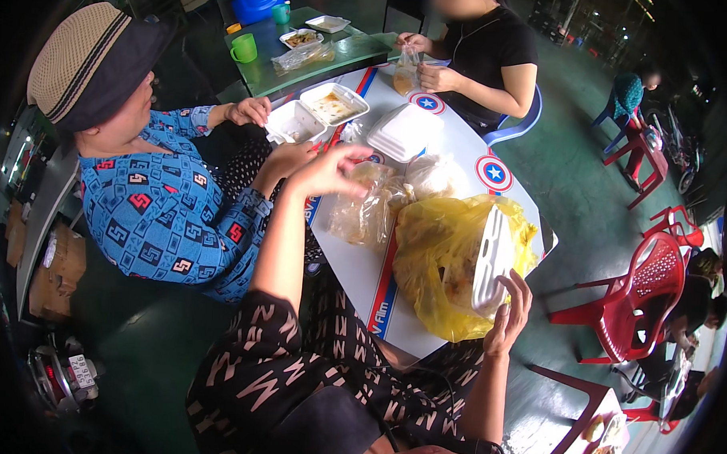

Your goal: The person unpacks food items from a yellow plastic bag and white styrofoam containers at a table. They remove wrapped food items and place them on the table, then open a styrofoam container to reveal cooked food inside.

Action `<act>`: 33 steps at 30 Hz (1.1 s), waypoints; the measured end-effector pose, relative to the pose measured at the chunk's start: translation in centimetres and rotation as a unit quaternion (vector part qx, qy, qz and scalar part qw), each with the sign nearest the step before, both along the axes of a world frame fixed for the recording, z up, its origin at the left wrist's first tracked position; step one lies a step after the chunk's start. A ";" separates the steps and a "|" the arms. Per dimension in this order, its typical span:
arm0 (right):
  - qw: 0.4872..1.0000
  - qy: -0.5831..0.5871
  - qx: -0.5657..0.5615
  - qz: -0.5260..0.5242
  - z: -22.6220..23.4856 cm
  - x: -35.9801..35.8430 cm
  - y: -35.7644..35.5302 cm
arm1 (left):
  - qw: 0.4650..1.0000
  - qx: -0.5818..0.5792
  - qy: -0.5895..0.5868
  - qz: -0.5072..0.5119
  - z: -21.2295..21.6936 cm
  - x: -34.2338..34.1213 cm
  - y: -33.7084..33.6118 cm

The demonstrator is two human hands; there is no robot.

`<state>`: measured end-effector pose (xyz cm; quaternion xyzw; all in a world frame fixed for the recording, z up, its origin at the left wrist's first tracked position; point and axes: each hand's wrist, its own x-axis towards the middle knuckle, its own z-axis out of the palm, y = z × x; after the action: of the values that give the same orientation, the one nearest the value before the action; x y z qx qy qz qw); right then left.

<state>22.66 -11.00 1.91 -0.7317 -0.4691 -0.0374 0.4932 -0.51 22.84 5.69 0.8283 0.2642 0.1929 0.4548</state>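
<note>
A white foam takeaway box (490,259) stands tilted on its edge against a crumpled yellow plastic bag (422,257). My right hand (508,316) holds the box at its near right edge, thumb and fingertips on the foam. More contents show dimly through the yellow bag, too blurred to name. My left hand (333,174) is raised over the table with fingers stretched apart and nothing in them. Below and beside it lies a clear plastic bag (364,215). A closed white foam box (404,132) sits farther back, beside a whitish knotted bag (437,177).
A person in a blue patterned shirt (164,212) sits at left by an open foam box (332,106). Across the table (512,204), a person in black (494,51) handles a small clear bag (406,72). Red plastic chairs (641,293) stand at right; a green cup (244,48) is behind.
</note>
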 end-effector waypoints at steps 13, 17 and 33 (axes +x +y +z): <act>0.999 0.012 -0.026 0.020 0.6 -0.5 0.9 | 0.928 -0.047 0.196 0.312 -4.9 13.5 14.3; 0.999 0.000 -0.020 0.049 0.5 -0.4 1.9 | 0.937 -0.111 0.143 0.300 -9.2 11.8 19.0; 0.999 -0.010 -0.022 0.047 0.6 -0.6 2.1 | 0.974 -0.036 0.021 0.222 -0.3 8.8 12.6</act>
<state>22.05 -8.90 2.54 -0.7189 -0.5087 -0.0116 0.4736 8.28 35.48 5.40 0.7361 0.4576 0.2616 0.4248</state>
